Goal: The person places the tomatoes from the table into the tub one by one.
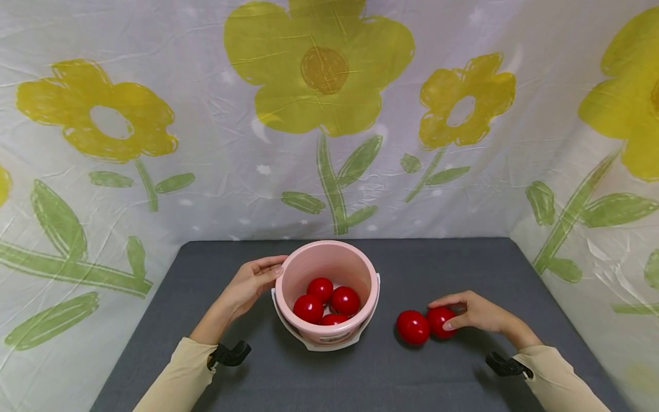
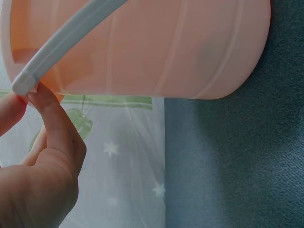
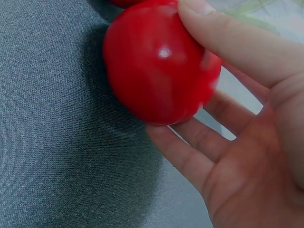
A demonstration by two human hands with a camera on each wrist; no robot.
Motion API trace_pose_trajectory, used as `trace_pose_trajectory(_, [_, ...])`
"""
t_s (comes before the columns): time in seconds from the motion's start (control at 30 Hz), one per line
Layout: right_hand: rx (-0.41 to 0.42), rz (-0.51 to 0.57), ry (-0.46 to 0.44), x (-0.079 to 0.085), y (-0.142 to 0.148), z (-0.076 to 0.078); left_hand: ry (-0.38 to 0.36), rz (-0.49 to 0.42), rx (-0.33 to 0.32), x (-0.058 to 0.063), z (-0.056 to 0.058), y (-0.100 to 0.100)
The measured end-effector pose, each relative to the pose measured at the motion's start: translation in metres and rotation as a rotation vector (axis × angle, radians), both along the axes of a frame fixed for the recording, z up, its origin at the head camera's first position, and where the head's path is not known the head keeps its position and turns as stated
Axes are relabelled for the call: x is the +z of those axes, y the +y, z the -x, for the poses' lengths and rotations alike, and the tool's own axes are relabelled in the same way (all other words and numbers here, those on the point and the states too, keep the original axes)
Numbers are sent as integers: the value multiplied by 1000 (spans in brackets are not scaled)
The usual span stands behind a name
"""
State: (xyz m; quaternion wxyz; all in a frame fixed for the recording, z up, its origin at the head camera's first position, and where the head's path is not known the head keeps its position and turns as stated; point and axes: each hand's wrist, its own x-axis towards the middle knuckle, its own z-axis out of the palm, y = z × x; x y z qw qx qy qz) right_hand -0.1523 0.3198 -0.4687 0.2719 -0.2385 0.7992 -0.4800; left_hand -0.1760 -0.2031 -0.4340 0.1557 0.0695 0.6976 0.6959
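Note:
A pink bucket (image 1: 329, 254) with a white handle (image 1: 334, 346) stands on the dark table, its mouth toward the head view. Inside it lie several red tomatoes (image 1: 308, 309), smooth and shiny. My left hand (image 1: 252, 286) holds the bucket's rim on its left side; in the left wrist view the thumb and fingertips meet at the rim, beside the handle's end (image 2: 26, 83). To the right of the bucket, my right hand (image 1: 476, 312) grips a tomato (image 3: 159, 66) between thumb and fingers. Another tomato (image 1: 412, 328) lies close against its left side.
The dark grey table (image 1: 360, 383) reaches back to a pale cloth backdrop (image 1: 221, 171) printed with yellow flowers, which also hangs along both sides. A black wrist strap (image 1: 229, 355) sits on each forearm, over beige sleeves (image 1: 180, 372).

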Motion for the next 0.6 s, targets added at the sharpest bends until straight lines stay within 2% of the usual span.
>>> trace_pose_trajectory(0.37, [-6, -31, 26, 11, 3, 3, -4, 0, 9, 2, -2, 1])
trace_pose_trajectory(0.6, [-32, -97, 87, 30, 2, 10, -7, 6, 7, 1, -1, 1])
